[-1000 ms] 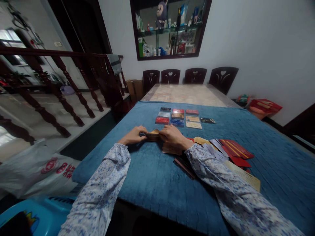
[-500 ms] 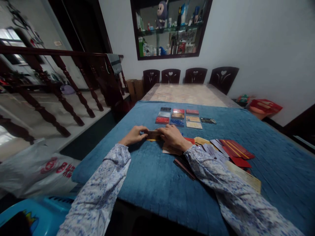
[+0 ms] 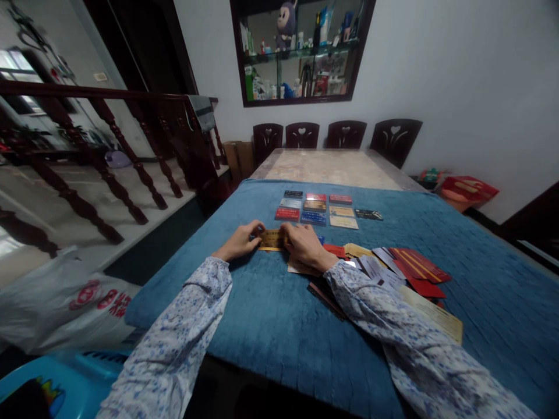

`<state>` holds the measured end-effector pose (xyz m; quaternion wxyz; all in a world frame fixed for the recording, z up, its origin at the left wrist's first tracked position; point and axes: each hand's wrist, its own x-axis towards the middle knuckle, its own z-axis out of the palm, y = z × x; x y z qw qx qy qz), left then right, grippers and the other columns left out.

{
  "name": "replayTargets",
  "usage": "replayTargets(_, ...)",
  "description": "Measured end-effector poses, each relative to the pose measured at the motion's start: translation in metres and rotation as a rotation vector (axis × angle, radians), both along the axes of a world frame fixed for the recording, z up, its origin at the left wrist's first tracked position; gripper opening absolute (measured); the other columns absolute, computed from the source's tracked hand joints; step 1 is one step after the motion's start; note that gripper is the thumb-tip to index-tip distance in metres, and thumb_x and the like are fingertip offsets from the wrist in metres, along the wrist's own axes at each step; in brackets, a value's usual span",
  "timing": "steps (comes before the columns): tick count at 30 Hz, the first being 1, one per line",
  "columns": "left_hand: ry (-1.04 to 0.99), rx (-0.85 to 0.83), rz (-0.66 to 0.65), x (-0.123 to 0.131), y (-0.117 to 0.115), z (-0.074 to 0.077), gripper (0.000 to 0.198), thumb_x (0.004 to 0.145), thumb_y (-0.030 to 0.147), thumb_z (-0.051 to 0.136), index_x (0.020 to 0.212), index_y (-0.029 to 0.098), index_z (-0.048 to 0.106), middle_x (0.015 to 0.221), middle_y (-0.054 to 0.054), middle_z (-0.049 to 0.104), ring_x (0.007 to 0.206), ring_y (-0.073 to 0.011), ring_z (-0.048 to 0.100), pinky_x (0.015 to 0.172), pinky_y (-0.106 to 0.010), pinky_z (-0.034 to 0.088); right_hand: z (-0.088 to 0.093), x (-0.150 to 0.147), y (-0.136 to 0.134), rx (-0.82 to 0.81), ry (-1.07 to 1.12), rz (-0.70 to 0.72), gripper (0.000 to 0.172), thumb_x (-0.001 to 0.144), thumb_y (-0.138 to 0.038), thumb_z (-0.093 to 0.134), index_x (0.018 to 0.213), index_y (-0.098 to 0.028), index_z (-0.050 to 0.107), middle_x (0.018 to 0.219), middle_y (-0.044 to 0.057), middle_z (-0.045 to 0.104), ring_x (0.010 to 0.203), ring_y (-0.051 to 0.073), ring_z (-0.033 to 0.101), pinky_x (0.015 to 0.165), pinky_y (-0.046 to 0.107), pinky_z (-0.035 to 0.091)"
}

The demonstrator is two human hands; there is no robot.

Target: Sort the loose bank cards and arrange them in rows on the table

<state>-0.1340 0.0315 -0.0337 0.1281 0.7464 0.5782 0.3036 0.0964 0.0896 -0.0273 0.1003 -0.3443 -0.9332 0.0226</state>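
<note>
A gold card [image 3: 271, 239] is pinched at its left end by my left hand [image 3: 241, 240] and at its right end by my right hand [image 3: 304, 245]. Both hands are closed on it, low over the blue cloth. Beyond them, several cards lie in rows, among them a red card [image 3: 287, 214], a blue card [image 3: 313, 218] and a cream card [image 3: 343, 222]. A black card [image 3: 369, 215] sits at the right of these rows. Beside and under my right forearm spreads a loose heap of cards [image 3: 379, 269], partly hidden by the sleeve.
The blue cloth [image 3: 262, 320] covers the near part of the table, with a bare marbled tabletop [image 3: 332, 166] behind. Dark chairs [image 3: 302, 135] stand at the far end. To the left are a wooden railing [image 3: 135, 160], a white plastic bag [image 3: 65, 305] and a blue plastic stool [image 3: 82, 378].
The gold card has tilted so that its printed face now shows more. Both hands keep hold of it at almost the same spot.
</note>
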Motion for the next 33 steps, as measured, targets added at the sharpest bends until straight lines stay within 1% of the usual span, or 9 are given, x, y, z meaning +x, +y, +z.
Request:
replayTargets(4, 0.01, 0.005, -0.026, 0.0, 0.001, -0.002, 0.029, 0.076, 0.02, 0.057, 0.105, 0.019, 0.059, 0.094, -0.002, 0.07, 0.087, -0.0185, 0.066, 0.085, -0.033, 0.054, 0.0, 0.001, 0.0, -0.02, 0.017, -0.007, 0.038, 0.095, -0.017, 0.048, 0.133, -0.015, 0.053, 0.125, 0.016, 0.071, 0.114, 0.03, 0.061, 0.086, 0.037, 0.034)
replayTargets(9, 0.047, -0.009, -0.056, 0.003, -0.002, 0.0, 0.033, 0.076, 0.021, 0.062, 0.109, 0.019, 0.058, 0.097, -0.003, 0.068, 0.087, -0.0184, 0.064, 0.084, -0.032, 0.053, -0.001, 0.001, -0.001, -0.008, 0.005, -0.024, 0.042, 0.095, -0.015, 0.047, 0.136, -0.014, 0.054, 0.131, 0.019, 0.067, 0.118, 0.031, 0.057, 0.086, 0.039, 0.036)
replayTargets(17, 0.092, -0.007, -0.05, 0.003, -0.002, 0.0, 0.044, 0.074, 0.02, 0.065, 0.117, 0.017, 0.059, 0.109, -0.007, 0.069, 0.098, -0.0218, 0.064, 0.093, -0.037, 0.054, 0.0, 0.001, 0.002, 0.013, -0.025, -0.026, 0.036, 0.1, -0.024, 0.045, 0.133, -0.015, 0.056, 0.13, 0.019, 0.067, 0.119, 0.031, 0.054, 0.086, 0.039, 0.037)
replayTargets(23, 0.085, 0.006, -0.03, -0.001, 0.002, -0.006, 0.048, 0.074, 0.02, 0.066, 0.121, 0.015, 0.06, 0.114, -0.01, 0.068, 0.102, -0.0244, 0.066, 0.097, -0.041, 0.054, 0.001, 0.003, 0.006, -0.02, -0.01, -0.034, 0.034, 0.098, -0.023, 0.048, 0.13, -0.015, 0.057, 0.13, 0.018, 0.067, 0.12, 0.032, 0.053, 0.084, 0.038, 0.038)
replayTargets(29, 0.07, 0.025, -0.036, -0.004, 0.005, -0.012, 0.051, 0.075, 0.02, 0.068, 0.125, 0.014, 0.059, 0.119, -0.013, 0.068, 0.106, -0.026, 0.066, 0.1, -0.044, 0.054, 0.005, 0.005, 0.007, -0.081, 0.036, -0.03, 0.03, 0.096, -0.024, 0.053, 0.124, -0.016, 0.058, 0.126, 0.015, 0.07, 0.115, 0.03, 0.056, 0.08, 0.037, 0.038)
replayTargets(33, 0.087, 0.028, -0.033, -0.004, 0.008, -0.014, 0.047, 0.079, 0.021, 0.065, 0.125, 0.012, 0.06, 0.119, -0.014, 0.068, 0.106, -0.0257, 0.066, 0.1, -0.044, 0.054, 0.006, 0.006, 0.007, -0.102, 0.044, -0.04, 0.032, 0.095, -0.028, 0.058, 0.125, -0.017, 0.058, 0.126, 0.013, 0.07, 0.114, 0.03, 0.057, 0.08, 0.037, 0.038)
